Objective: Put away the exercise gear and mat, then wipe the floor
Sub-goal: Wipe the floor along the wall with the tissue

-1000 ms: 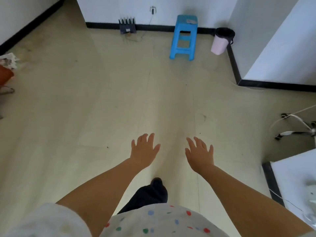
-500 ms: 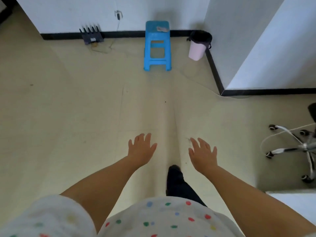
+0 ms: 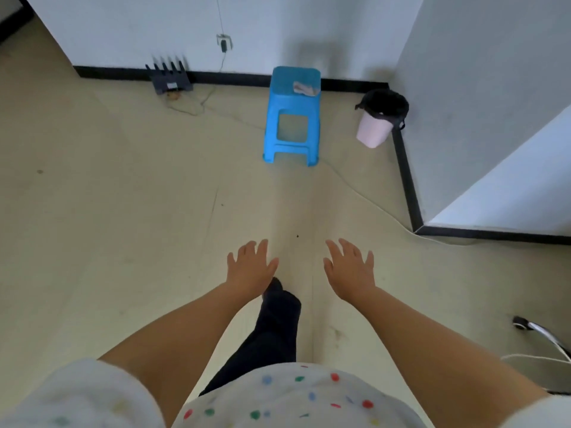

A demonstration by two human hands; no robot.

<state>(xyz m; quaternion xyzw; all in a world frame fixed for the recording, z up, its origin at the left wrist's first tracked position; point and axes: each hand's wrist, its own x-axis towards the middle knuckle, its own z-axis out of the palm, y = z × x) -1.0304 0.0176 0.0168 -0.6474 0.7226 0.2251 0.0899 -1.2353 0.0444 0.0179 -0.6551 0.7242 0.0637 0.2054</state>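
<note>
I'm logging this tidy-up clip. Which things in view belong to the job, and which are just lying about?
Job: left hand and right hand, both empty; floor; perhaps the cloth on the blue stool. No mat or gear visible.

Lying about: router, pink bin, chair base.

Pale beige floor (image 3: 129, 217), smooth, with scattered dark specks and faint scuffs; a thin cable trails across it toward the black skirting at right.
</note>
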